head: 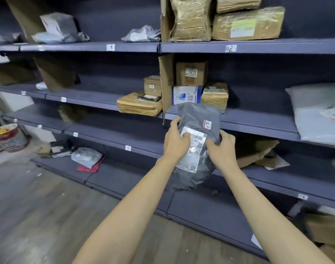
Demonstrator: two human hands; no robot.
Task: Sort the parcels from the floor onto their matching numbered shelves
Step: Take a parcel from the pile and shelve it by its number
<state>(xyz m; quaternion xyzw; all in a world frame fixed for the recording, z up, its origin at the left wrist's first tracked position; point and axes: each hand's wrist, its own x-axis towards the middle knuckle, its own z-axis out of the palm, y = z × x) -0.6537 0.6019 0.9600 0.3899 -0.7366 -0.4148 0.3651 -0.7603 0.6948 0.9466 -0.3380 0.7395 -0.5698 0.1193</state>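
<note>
Parcel: soft grey plastic bag point(199, 119) with white label, held up before blue metal shelves point(258, 124).
Left hand point(175, 141): grips bag's left side.
Right hand point(223, 147): grips its right side.

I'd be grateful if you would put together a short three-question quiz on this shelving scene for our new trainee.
1. True or false: both the left hand and the right hand grip the grey parcel.
2. Which item sits directly under the brown box marked 6215? A) a red pouch B) the white and blue box C) a noodle cup
3. Fill in: the shelf-edge tag above that brown box reads G__.

Key:
1. True; the hands hold it from opposite sides.
2. B
3. 2
</note>
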